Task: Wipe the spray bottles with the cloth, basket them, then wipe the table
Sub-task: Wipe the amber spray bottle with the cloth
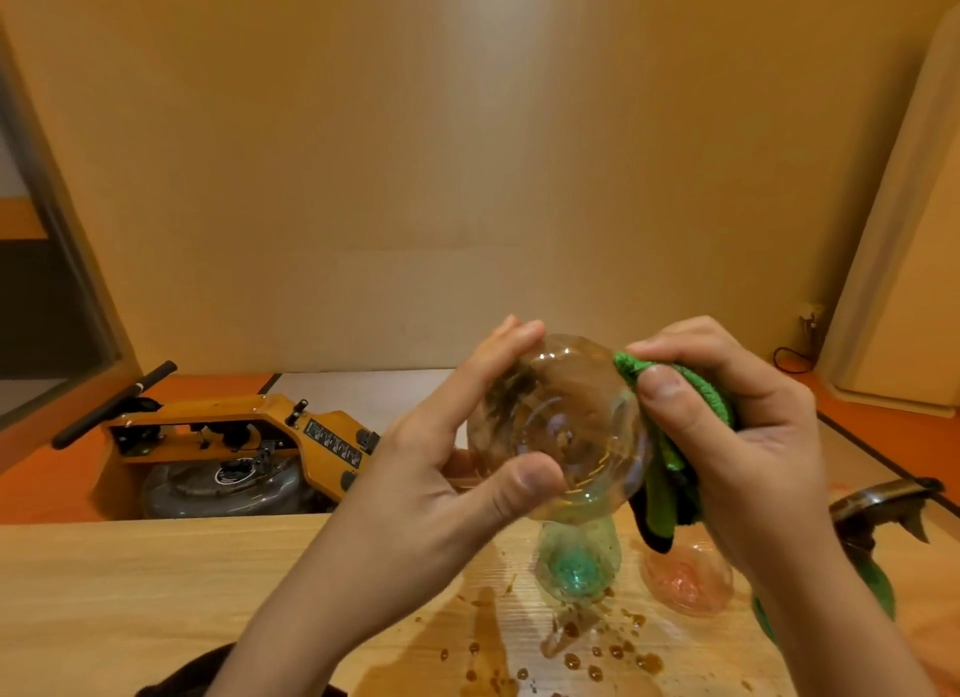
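Bottle wiping is the step in hand. The left hand [431, 467] curls its fingers [498, 353] round a clear spray bottle [561, 426], held above the table [156, 592] with its base toward the camera. The right hand [727, 436] pinches the green cloth [662, 462] against the bottle's right side. The bottle looks empty, though brown smears blur it. Just below it stand a green-tinted bottle [576, 561] and a pink one [685, 577], amid a brown spill [467, 644]. Basketing comes next, but no basket shows.

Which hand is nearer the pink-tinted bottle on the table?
Right. The right hand, holding the green cloth, is raised just above the pink-tinted bottle; the left hand is farther left, gripping the clear bottle.
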A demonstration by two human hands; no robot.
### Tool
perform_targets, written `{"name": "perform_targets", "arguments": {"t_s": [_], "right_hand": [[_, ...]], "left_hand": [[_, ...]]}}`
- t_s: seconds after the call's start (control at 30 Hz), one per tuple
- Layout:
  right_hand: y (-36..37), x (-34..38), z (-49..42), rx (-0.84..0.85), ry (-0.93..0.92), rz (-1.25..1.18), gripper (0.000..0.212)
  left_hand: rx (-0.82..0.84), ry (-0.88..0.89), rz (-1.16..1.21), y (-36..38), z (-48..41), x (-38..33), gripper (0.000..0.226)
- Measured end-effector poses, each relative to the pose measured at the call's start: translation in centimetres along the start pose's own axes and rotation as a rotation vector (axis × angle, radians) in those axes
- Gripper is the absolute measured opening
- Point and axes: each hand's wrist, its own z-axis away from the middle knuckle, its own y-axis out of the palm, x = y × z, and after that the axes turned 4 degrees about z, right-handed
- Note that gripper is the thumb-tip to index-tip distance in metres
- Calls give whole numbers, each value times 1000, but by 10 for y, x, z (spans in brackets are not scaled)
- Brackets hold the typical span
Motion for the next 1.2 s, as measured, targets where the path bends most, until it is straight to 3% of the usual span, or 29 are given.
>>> {"name": "perform_targets", "arguments": {"t_s": [0.23, 0.47, 0.6, 0.73, 1.0, 1.2], "right_hand": [[-1, 19, 17, 52, 152, -63, 12], [13, 41, 65, 60, 366, 67, 15], [25, 43, 92, 57, 441, 84, 14], [33, 45, 112, 73, 500, 76, 25], [38, 49, 131, 165, 468, 264, 31], [36, 44, 139, 183, 477, 245, 24]], "left_hand": [[-46, -30, 86, 12, 30, 1, 44], [-4, -74, 189, 18, 80, 5, 43], [-159, -160, 438, 31, 102, 6, 34], [-262, -168, 505, 41, 122, 19, 16], [-245, -96, 362, 46, 150, 26, 25], [-232, -195, 306, 45, 158, 31, 63]]}}
